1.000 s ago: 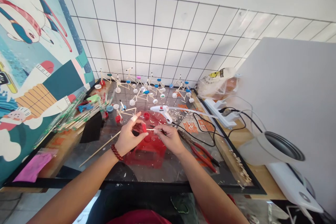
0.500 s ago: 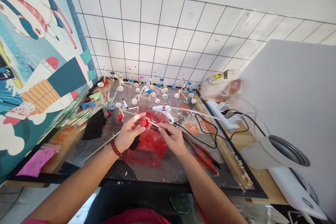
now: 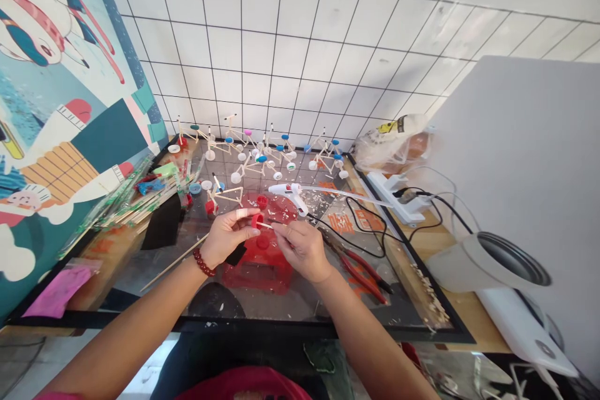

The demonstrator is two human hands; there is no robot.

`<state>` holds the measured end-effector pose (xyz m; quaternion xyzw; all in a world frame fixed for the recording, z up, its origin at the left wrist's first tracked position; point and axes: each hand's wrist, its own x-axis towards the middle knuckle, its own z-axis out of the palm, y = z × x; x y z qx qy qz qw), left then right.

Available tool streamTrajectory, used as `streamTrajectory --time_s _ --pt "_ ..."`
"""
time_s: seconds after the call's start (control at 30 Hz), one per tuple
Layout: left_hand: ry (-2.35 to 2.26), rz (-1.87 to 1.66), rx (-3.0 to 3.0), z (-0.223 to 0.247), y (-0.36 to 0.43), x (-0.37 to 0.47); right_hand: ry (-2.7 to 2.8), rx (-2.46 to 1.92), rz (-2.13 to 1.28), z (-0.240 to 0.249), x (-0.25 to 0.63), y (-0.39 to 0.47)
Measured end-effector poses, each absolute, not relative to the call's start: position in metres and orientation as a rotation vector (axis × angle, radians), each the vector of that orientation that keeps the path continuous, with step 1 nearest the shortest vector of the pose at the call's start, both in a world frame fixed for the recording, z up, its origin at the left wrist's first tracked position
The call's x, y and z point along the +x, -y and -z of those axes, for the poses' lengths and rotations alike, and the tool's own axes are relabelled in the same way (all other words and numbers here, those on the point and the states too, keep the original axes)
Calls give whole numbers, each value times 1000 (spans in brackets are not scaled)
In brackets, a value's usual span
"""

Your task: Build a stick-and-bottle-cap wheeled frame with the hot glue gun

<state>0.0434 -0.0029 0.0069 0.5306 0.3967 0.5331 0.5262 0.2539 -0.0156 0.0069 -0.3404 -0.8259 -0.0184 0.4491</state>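
Pinched between the thumb and fingers of my left hand (image 3: 224, 239) is a red bottle cap (image 3: 256, 221), turned on its side. My right hand (image 3: 304, 249) grips a short, thin wooden stick (image 3: 265, 225), whose far end meets the cap's open side; whether it touches the inside cannot be made out. Just beyond my fingers another red cap (image 3: 261, 201) lies on the table. A white glue gun (image 3: 287, 191) rests on its side behind my right hand, with a clear glue stick (image 3: 344, 195) running out of its back.
Several small bike-like models (image 3: 261, 159) of sticks and caps stand along the back. Bundled sticks (image 3: 140, 200) lie left, beside black sheet (image 3: 162, 222) and a pink packet (image 3: 60, 290). Red-handled pliers (image 3: 363, 275), a cable (image 3: 360, 244) and a power strip (image 3: 398, 200) are at right.
The red cap in my left hand has turned more sideways toward my right hand. My right hand has moved slightly left, bringing the stick's end into the cap's opening. The view has shifted slightly.
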Motion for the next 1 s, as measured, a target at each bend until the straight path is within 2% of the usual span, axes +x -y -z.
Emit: streamTrajectory --time_s 0.07,0.13,0.3,0.37,0.43,0.53,0.6,0.83,0.9,1.0 --pt "-991 -1266 1313 -7 2 42 2073 -832 170 -7 255 17" --pt "-1004 -1268 1327 -8 2 43 2078 -849 117 -8 254 19" --pt "-1015 -1288 1374 -15 6 45 1913 -1000 -580 -11 249 18" --pt "-1011 -1273 1402 -16 7 45 1857 -1024 -712 -11 249 16" --pt "-1007 -1242 1423 -15 6 43 1881 -983 -634 -11 250 14" --pt "-1000 -1206 1431 -10 3 41 1984 -897 -277 -10 253 16" --pt "-1000 -1200 1441 -8 2 41 2014 -886 -161 -10 254 18" --pt "-1055 -1264 1618 -11 7 39 1804 -1051 -846 -3 249 10" --pt "-1083 -1271 1686 -10 7 39 1804 -1039 -842 -1 248 8" --pt "-1101 -1232 1653 -6 5 38 1884 -961 -579 -1 249 10"
